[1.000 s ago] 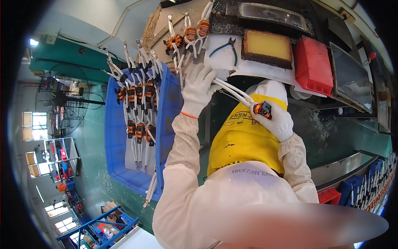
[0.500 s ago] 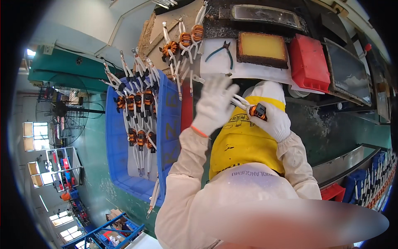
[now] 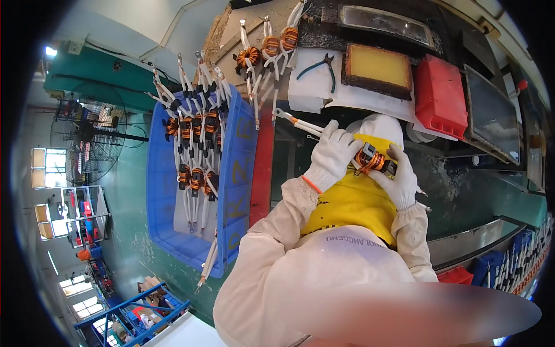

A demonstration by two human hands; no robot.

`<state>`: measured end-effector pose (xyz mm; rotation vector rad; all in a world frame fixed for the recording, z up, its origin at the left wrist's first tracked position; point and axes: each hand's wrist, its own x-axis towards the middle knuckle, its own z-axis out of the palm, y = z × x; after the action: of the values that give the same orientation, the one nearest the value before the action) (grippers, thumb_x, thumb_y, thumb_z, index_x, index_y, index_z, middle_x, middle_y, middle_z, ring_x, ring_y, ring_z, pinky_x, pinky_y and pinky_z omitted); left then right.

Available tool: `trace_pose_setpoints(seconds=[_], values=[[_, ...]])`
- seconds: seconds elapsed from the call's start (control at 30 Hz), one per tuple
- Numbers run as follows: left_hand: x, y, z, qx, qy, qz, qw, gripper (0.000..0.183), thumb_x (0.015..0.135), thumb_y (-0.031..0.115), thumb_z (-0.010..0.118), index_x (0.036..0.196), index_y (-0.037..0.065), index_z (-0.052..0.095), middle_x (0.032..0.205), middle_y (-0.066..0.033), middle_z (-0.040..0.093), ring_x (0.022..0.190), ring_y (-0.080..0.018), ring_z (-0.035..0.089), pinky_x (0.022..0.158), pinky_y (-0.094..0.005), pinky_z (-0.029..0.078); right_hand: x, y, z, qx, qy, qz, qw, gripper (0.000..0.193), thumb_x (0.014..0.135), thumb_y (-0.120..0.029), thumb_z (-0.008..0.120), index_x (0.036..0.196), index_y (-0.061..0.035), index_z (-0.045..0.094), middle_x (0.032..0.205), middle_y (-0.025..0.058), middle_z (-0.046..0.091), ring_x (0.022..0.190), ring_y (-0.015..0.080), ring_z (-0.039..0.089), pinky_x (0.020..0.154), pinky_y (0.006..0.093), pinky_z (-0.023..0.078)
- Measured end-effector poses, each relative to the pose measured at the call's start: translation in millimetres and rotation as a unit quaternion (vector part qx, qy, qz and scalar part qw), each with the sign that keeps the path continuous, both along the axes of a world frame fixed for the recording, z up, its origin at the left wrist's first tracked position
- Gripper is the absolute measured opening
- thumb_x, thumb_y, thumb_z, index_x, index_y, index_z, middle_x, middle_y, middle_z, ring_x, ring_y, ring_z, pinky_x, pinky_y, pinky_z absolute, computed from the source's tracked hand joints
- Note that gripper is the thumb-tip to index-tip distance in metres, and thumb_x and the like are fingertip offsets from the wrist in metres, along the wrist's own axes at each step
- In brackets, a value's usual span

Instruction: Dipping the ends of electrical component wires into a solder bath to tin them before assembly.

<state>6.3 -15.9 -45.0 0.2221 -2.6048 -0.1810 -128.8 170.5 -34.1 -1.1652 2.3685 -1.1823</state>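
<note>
Both my hands wear white gloves and hold one copper-wound toroidal coil (image 3: 367, 161) with black blocks above my lap. My left hand (image 3: 332, 155) is closed round the coil's left side, and its white sleeved leads (image 3: 305, 125) stick out past that hand toward the bench. On the other side my right hand (image 3: 401, 180) grips the coil near a black block, thumb and fingers about it. More lead ends (image 3: 425, 199) show beyond the right hand. Some fingertips are hidden behind the coil. Beneath lies the yellow cloth (image 3: 341, 211) over my lap.
At my left stands a blue crate (image 3: 238, 173) with several similar coils. Three more coils (image 3: 270, 46) lie on the bench. Pliers (image 3: 330, 70) rest on white paper near a yellow-filled tray (image 3: 378, 66) and a red bin (image 3: 440, 98). A fan (image 3: 87, 130) stands far left.
My left hand, which was raised and spread beside the leads, has come down right and closed on the coil. The coil has turned in my right hand. The whole view has shifted slightly.
</note>
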Motion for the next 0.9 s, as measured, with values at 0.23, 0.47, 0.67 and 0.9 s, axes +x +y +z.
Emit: trace_pose_setpoints(seconds=[0.23,0.47,0.67,0.9], values=[[-4.0,0.1,-7.3,-0.048,-0.04,0.046,0.997,0.016,0.085,0.019,0.06,0.098,0.014,0.068,0.088,-0.0051,0.059,0.092,-0.0253,0.06,0.106,-0.0443,0.04,-1.1,0.1,-19.6,0.038,0.08,0.039,0.995,0.077,0.064,-0.035,0.093,0.129,-0.0087,0.061,0.12,0.0137,0.065,0.118,0.0353,0.06,0.103,0.0431,0.048],[-8.9,-1.0,6.8,-0.02,-0.182,0.059,0.981,0.017,0.086,0.021,0.061,0.099,0.015,0.069,0.083,-0.0031,0.056,0.086,-0.0236,0.059,0.095,-0.0424,0.045,15.0,-11.1,-17.1,0.043,0.147,-0.002,0.988,0.065,0.066,-0.038,0.09,0.12,-0.0105,0.066,0.116,0.0121,0.065,0.111,0.0347,0.062,0.099,0.0443,0.049],[-6.0,-1.7,19.6,-0.111,0.079,0.032,0.99,0.027,0.085,0.02,0.065,0.111,0.015,0.071,0.093,-0.002,0.062,0.089,-0.024,0.061,0.091,-0.0419,0.048,13.6,-14.0,-12.9,0.052,0.028,-0.015,0.998,0.06,0.072,-0.038,0.088,0.119,-0.0085,0.066,0.109,0.0133,0.07,0.1,0.0352,0.069,0.089,0.0405,0.055],[36.8,6.3,9.5,0.091,0.048,0.117,0.988,0.034,0.075,0.005,0.071,0.108,0.012,0.066,0.113,-0.0048,0.065,0.085,-0.0273,0.063,0.075,-0.04,0.052,14.7,-12.4,-9.6,0.052,-0.055,-0.038,0.996,0.055,0.078,-0.042,0.084,0.118,-0.0082,0.067,0.106,0.0138,0.073,0.096,0.0346,0.071,0.084,0.0389,0.056]])
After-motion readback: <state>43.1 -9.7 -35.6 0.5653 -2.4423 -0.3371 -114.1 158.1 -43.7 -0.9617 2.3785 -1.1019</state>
